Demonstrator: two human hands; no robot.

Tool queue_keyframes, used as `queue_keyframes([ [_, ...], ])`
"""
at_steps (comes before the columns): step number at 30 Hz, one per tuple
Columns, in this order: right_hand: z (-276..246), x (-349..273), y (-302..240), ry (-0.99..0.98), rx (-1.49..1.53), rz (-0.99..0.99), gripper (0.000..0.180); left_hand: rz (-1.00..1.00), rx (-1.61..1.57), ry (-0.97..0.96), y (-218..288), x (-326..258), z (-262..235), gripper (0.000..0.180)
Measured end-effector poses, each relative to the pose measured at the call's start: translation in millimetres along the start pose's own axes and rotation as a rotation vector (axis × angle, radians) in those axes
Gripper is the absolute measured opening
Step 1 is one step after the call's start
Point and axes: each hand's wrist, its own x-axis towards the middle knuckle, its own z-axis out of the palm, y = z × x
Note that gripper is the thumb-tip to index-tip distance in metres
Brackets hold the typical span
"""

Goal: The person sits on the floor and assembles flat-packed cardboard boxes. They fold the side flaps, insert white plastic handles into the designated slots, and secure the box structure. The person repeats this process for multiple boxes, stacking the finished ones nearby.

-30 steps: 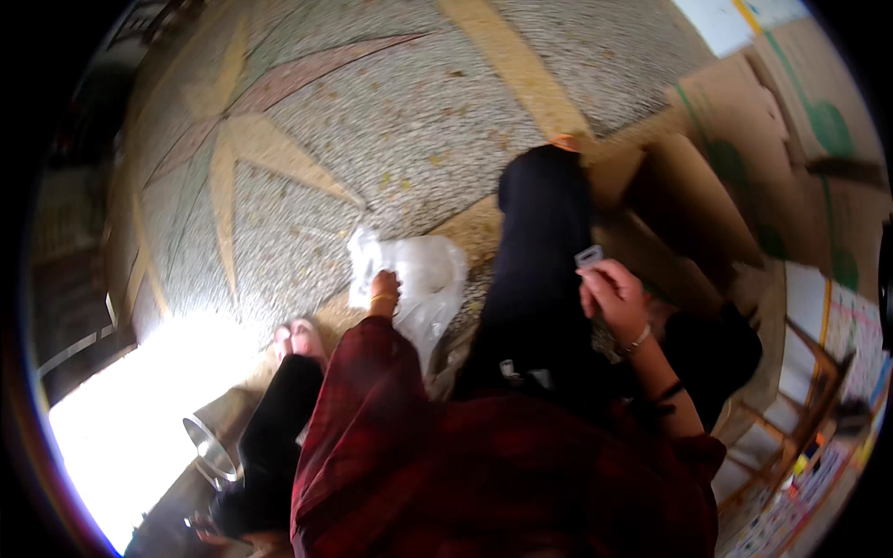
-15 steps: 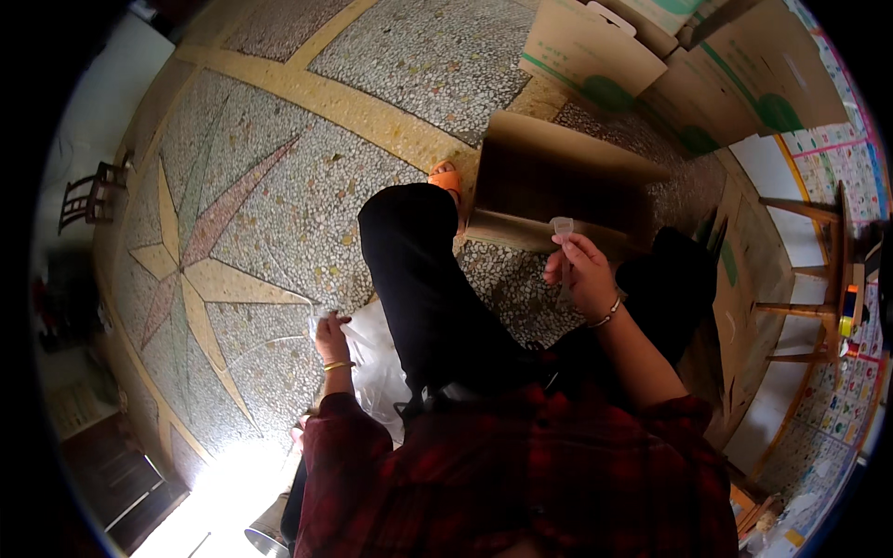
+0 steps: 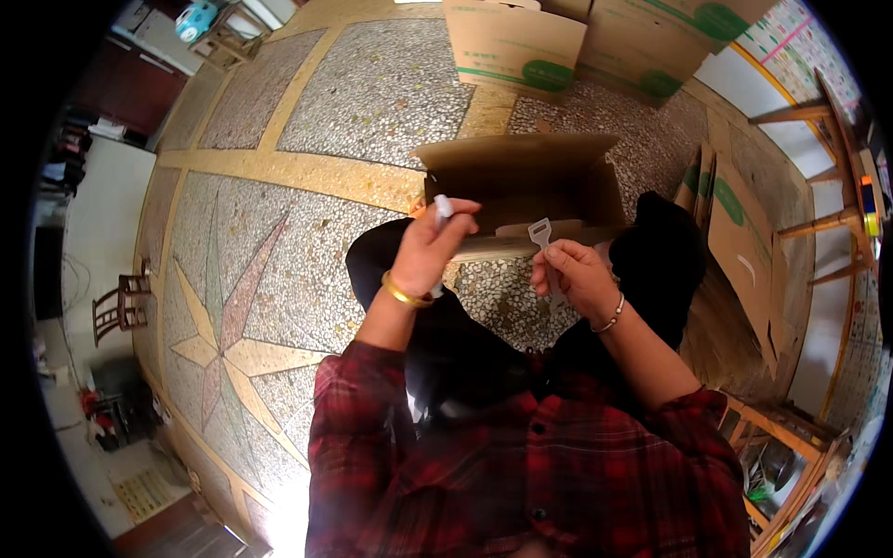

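Left hand (image 3: 430, 244): fingers are grasping a whitish plastic piece (image 3: 443, 206), partly hidden by the hand, which is overlapping the open carton's near left corner in this view.
Right hand (image 3: 575, 274): fingers are pinching a translucent plastic strap (image 3: 539, 231) by its stem; the slotted end is pointing away from the person, overlapping the carton's near edge.
Open carton (image 3: 516, 153): is standing on the speckled floor (image 3: 507, 286), just beyond the knees.
Green-printed boxes (image 3: 512, 42): are standing past the carton's far edge.
Flattened cardboard (image 3: 749, 265): is resting beyond the carton's right edge.
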Motion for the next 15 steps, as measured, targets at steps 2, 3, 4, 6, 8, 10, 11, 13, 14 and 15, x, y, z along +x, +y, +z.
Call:
queue_keyframes([
  [2, -7, -5, -7, 0.029, -0.027, 0.007, 0.022, 0.065, 0.003, -0.131, -8, 20, 26, 0.028],
  [3, -11, -6, -9, 0.032, -0.069, 0.011, 0.022, -0.031, 0.042, -0.222, -5, 28, 34, 0.031],
  [4, -14, -4, -12, 0.034, -0.11, 0.016, 0.023, -0.004, 0.109, -0.28, -8, 37, 44, 0.029],
  [6, -18, -1, -16, 0.048, -0.191, 0.012, 0.024, -0.055, 0.086, -0.405, -17, 51, 60, 0.022],
  [8, -20, 4, -20, 0.064, -0.274, -0.008, 0.024, 0.018, 0.116, -0.357, -19, 61, 68, 0.019],
  [10, -24, 5, -27, 0.171, -0.332, -0.161, 0.019, 0.049, 0.091, -0.293, -19, 65, 73, 0.017],
  [11, -27, 6, -31, 0.276, -0.455, -0.329, 0.017, 0.048, 0.049, -0.252, -14, 68, 76, 0.017],
  [13, -32, 2, -41, 0.463, -0.561, -0.515, 0.012, 0.015, -0.074, -0.192, -5, 68, 83, 0.017],
  [14, -32, -2, -47, 0.465, -0.603, -0.572, 0.012, -0.01, -0.105, -0.18, -6, 69, 86, 0.017],
  [15, -31, -7, -51, 0.466, -0.644, -0.629, 0.012, -0.035, -0.137, -0.168, -7, 69, 89, 0.018],
])
